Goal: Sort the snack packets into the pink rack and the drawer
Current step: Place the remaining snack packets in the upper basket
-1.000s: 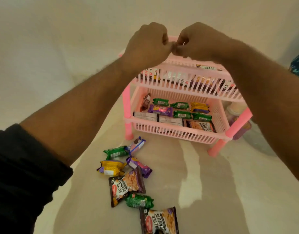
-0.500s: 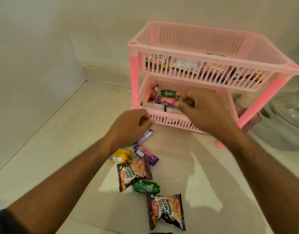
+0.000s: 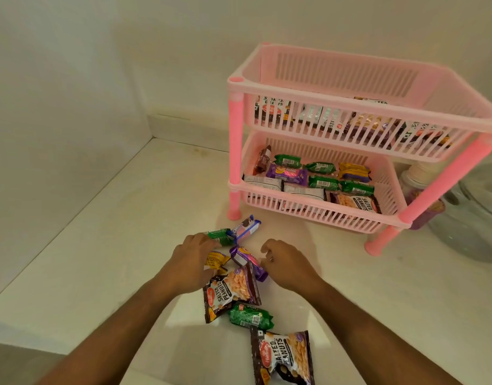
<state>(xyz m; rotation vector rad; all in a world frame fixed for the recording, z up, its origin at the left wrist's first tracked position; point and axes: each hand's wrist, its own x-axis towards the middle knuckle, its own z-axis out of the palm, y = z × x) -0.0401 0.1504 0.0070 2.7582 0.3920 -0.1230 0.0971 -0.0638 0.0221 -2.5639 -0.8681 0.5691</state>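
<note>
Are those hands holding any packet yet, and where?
Cannot be told: the left hand rests over the yellow packet; the right hand hovers empty.

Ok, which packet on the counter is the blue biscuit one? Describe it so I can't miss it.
Start at the pink rack and drop to its front left leg. Just below that foot, on the counter, lies the blue biscuit packet, beyond the left hand. It is the only blue and white packet in the loose pile.

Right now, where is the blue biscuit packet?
In the head view, the blue biscuit packet lies on the counter just in front of the pink rack's front-left leg, touching a green packet.
</note>
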